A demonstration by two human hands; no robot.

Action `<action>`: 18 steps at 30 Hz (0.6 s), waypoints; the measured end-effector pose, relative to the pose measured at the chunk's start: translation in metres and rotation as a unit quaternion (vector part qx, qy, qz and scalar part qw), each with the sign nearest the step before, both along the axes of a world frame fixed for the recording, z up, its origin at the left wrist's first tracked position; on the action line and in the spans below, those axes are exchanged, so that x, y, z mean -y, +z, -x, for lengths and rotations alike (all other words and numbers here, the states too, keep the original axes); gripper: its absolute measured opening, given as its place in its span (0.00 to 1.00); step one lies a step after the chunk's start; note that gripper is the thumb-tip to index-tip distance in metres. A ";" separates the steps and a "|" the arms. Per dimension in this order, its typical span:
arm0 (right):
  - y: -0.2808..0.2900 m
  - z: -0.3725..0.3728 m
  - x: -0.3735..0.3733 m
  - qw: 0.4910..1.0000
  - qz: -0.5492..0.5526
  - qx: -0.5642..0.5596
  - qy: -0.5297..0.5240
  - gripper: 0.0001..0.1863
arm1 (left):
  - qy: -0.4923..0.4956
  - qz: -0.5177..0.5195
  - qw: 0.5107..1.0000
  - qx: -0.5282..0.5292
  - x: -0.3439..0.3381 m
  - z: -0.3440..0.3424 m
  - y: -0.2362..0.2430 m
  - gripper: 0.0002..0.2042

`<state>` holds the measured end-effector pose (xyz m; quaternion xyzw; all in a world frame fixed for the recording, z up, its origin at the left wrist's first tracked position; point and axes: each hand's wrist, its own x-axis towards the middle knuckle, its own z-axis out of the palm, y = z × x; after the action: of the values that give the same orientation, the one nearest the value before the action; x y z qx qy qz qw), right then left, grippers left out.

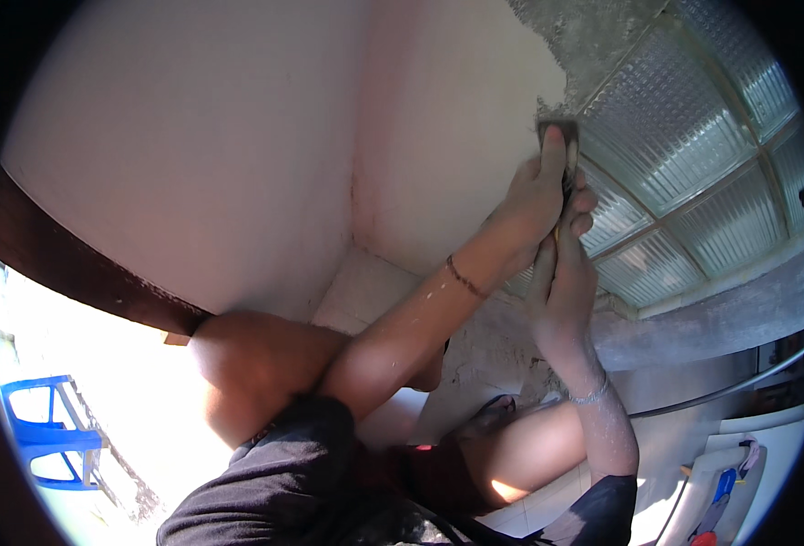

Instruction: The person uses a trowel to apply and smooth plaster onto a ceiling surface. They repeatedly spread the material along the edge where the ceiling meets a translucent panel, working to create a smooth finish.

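Note:
My left hand [546, 193] is wrapped round a narrow hand tool with a dark flat head, which looks like a scraper [570, 130]. Its thumb lies along the head, which meets the wall at the ragged edge between cream paint [465, 118] and a rough grey patch [593, 45]. Just below, my right hand [567, 278] is closed round the lower end of the same tool, where a bit of yellowish handle shows. Most of the handle is hidden by my fingers. Pale specks dot both forearms.
A panel of ribbed glass blocks [666, 136] fills the wall right of the tool, above a curved grey ledge [711, 323]. A pinkish wall [202, 155] meets it in a corner. A blue plastic chair [51, 437] stands far left; a grey hose or pipe [729, 387] runs at right.

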<state>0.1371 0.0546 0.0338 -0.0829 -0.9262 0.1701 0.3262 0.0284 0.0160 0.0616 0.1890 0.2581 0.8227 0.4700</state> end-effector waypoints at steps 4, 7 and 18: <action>0.000 0.000 0.000 1.000 0.015 -0.008 0.002 0.24 | 0.036 -0.030 0.999 -0.025 -0.001 0.000 0.003 0.28; 0.002 0.000 0.000 1.000 0.012 -0.013 0.006 0.24 | 0.005 0.017 1.000 0.006 -0.001 0.001 0.004 0.29; 0.006 0.003 0.002 1.000 0.012 0.003 -0.003 0.24 | 0.037 -0.022 0.999 -0.023 0.001 0.002 0.004 0.30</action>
<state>0.1342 0.0528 0.0401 -0.0905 -0.9246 0.1801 0.3233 0.0264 0.0150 0.0657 0.2086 0.2580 0.8402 0.4290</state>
